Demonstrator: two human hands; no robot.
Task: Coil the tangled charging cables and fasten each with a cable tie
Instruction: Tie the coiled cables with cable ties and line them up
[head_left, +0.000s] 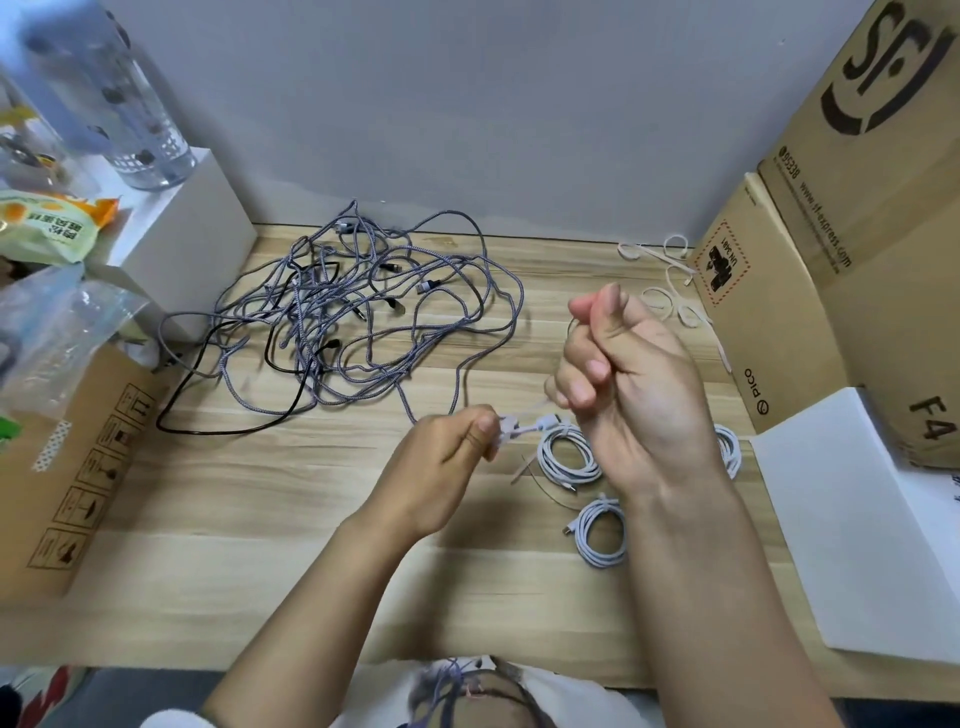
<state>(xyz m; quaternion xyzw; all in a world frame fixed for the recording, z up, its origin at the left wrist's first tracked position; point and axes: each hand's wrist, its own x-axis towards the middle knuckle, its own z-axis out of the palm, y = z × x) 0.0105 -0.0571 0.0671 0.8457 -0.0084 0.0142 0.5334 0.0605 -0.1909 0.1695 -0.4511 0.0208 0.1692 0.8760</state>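
A tangle of grey braided charging cables (358, 306) with a black cable (218, 415) lies on the wooden table (234, 519) at the back left. My left hand (441, 467) pinches a white cable tie (511, 427) at the top of a white coiled cable (566, 457). My right hand (623, 374) is raised above it, fingers curled round the tie's thin tail. A second white coil (602, 535) lies tied nearer me, and a third (730, 447) shows partly behind my right wrist. Loose white ties (670, 291) lie at the back right.
Cardboard boxes (831, 234) stand along the right, with a white sheet (852, 530) in front of them. Another cardboard box (78, 467), plastic bags (57, 322) and a white box (182, 234) with a clear bottle (119, 104) crowd the left side.
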